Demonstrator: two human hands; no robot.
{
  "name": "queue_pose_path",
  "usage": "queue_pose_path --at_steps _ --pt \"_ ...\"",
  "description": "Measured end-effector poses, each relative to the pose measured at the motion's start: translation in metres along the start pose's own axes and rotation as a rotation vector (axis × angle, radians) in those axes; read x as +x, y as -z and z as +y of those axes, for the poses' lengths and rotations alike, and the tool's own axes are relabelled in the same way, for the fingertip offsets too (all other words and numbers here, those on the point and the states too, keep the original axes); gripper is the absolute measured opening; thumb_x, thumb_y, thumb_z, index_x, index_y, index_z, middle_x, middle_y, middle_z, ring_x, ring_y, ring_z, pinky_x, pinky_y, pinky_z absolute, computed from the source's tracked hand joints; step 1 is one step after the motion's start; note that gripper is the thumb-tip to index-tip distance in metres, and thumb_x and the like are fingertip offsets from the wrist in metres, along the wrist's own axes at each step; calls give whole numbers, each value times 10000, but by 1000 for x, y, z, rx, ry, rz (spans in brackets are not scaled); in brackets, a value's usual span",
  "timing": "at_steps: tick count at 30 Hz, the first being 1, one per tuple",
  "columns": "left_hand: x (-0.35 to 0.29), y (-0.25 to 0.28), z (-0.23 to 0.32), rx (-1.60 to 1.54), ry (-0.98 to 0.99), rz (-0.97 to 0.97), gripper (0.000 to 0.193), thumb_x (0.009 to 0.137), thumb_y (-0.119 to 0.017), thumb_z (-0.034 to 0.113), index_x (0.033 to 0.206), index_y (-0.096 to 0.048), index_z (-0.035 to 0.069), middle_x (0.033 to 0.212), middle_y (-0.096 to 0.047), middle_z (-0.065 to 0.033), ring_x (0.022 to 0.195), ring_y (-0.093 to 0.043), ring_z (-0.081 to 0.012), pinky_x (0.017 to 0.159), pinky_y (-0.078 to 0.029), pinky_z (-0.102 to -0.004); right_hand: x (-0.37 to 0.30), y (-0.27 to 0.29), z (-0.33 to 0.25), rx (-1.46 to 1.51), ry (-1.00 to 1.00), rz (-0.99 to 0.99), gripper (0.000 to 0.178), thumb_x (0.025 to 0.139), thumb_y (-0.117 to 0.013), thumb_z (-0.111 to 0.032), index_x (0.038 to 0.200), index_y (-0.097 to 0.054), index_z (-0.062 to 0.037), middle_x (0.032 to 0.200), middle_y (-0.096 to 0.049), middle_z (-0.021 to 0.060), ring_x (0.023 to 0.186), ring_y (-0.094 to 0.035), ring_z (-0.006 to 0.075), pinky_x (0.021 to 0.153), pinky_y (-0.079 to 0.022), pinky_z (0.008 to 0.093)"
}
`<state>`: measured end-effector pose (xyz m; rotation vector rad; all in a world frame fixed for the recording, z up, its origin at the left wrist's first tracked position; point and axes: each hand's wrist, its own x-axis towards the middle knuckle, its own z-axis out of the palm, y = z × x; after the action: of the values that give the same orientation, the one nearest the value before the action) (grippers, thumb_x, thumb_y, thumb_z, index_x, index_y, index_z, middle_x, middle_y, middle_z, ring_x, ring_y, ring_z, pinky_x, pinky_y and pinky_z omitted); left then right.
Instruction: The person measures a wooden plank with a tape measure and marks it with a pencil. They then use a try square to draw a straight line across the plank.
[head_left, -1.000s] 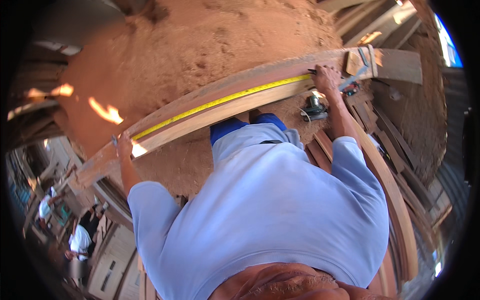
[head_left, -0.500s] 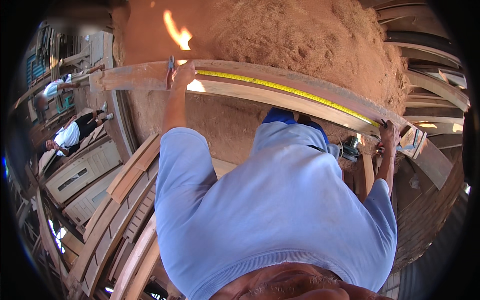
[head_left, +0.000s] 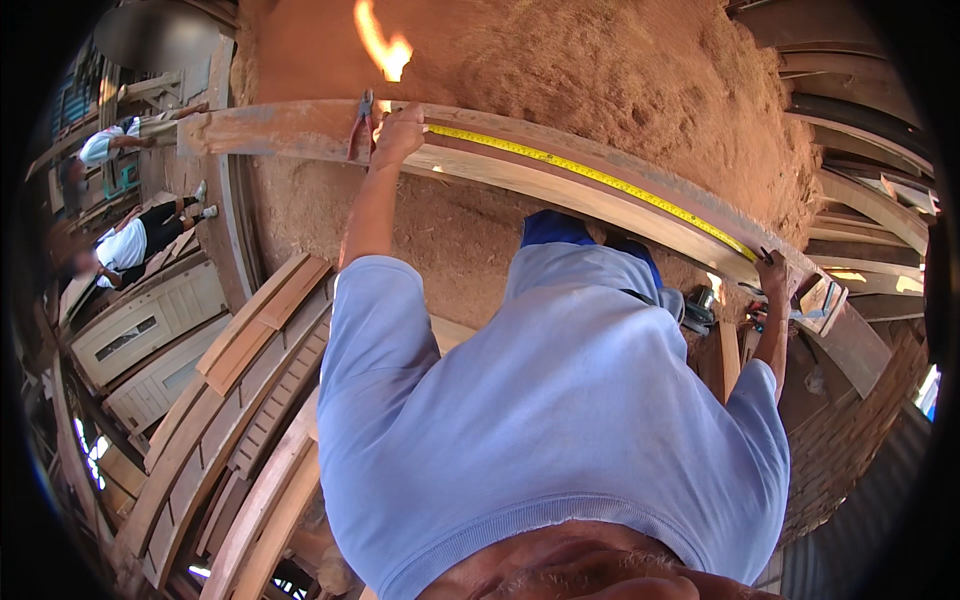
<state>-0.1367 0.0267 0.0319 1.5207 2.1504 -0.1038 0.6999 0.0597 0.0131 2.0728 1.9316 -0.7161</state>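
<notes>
A yellow tape measure [head_left: 600,187] lies stretched along a long pale wooden board [head_left: 560,185], which rests on a wide, worn plank [head_left: 260,128]. My left hand [head_left: 402,133] is closed on the tape's left end. Beside that hand, red-handled pliers [head_left: 361,127] lie on the plank. At the tape's other end, my right hand [head_left: 774,276] is closed on a thin dark marking stick [head_left: 765,252], its fingers against the tape and board. My palm hides the tape's left tip.
Reddish sawdust [head_left: 600,70] heaps beyond the plank. A power tool [head_left: 698,310] sits below the board near my right arm. Stacked timber [head_left: 240,400] and panelled doors [head_left: 150,320] fill the left. Two people [head_left: 125,245] are at far left; more boards [head_left: 870,205] lie right.
The view has turned a little, so the plank's left part appears farther right and higher. Both hands keep their hold at the two ends of the tape.
</notes>
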Motion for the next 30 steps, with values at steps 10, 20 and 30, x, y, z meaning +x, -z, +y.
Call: queue_pose_path --at_steps 10,20,30 --pt "-9 -3 -1 -20 -69 82 202 865 -746 115 963 -572 79 885 -678 -178 921 -660 -409 777 -479 -528 15 -14 4 -41 -16 -9 404 769 -767 -361 942 -637 -19 961 -665 254 916 -643 442 793 -494 522" --pt "-13 -1 -2 -37 -172 150 188 848 -739 121 930 -573 89 815 -666 -162 861 -665 -399 749 -498 -510 11 8 -7 6 42 -109 412 780 -798 -343 901 -637 16 816 -640 224 776 -621 378 734 -474 485" --pt "-19 5 7 -122 -18 101 176 871 -732 151 949 -589 83 883 -657 -168 900 -660 -390 799 -500 -503 -14 8 -89 -74 25 -127 436 800 -772 -429 1008 -687 -55 980 -689 234 922 -664 431 791 -510 514"
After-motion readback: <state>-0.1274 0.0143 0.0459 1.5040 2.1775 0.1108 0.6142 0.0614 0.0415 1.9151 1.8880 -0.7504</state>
